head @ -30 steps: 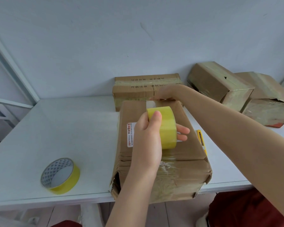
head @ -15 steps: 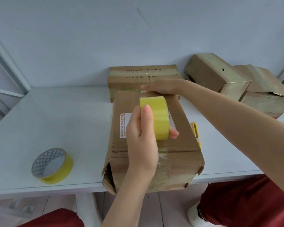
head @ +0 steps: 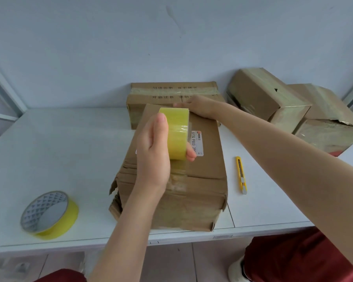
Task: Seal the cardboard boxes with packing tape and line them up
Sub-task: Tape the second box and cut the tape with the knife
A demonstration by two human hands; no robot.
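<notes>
While the left hand (head: 153,155) grips the tape roll (head: 176,137) over the box (head: 206,171), the right hand (head: 200,107) lies flat on its far edge, likely anchoring the tape.

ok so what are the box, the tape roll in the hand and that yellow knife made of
The box: brown corrugated cardboard, matte, creased, with torn layered edges at the near left corner. The tape roll in the left hand: glossy translucent yellowish plastic film, judging by its sheen. The knife: yellow body, likely plastic, with a grey, probably metal tip.
</notes>
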